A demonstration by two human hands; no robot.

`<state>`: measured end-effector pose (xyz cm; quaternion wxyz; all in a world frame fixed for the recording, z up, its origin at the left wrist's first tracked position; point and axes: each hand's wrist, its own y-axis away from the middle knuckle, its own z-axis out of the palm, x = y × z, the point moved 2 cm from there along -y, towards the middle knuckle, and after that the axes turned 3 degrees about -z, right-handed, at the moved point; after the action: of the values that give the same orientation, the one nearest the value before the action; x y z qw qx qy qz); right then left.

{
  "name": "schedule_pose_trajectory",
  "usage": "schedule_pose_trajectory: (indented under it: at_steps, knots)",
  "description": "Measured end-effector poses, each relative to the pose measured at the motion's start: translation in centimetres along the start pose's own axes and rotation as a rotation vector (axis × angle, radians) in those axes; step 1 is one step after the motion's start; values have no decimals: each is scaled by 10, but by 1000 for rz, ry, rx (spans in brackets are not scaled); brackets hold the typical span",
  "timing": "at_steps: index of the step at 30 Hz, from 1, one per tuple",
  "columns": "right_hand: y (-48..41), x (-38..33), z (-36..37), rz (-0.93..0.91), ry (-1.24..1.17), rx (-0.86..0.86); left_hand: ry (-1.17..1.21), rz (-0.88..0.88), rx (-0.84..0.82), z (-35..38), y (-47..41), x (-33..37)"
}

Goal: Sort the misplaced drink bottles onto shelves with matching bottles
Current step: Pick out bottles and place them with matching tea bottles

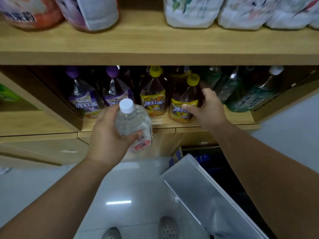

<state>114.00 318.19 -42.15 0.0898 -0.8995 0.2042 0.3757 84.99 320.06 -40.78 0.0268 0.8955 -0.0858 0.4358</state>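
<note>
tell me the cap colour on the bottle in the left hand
White cap on the clear bottle; it shows best in the head view.

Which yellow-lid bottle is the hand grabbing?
The front yellow-lid bottle, on the right: the right hand curls round it. The other yellow-lid bottle, to its left, is untouched. The left hand holds a clear bottle.
</note>
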Motion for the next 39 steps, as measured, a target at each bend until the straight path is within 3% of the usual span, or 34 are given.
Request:
schedule_pose_trajectory:
  at_steps: [6, 19, 25, 30, 39]
  knots:
    - [8, -1, 6, -4, 130, 83, 27, -24, 38, 7, -7, -2]
    - [-17, -16, 24, -8, 121, 67, -29, 22, -32, 3, -13, 2]
    - [-7, -15, 31, 73, 73, 40, 71, -41, -35, 4, -9, 11]
    - [25, -45, 16, 17, -10, 68, 101, -95, 6, -18, 11, 27]
    - [93, -151, -39, -106, -252, -60, 196, -206, 38, -111, 68, 99]
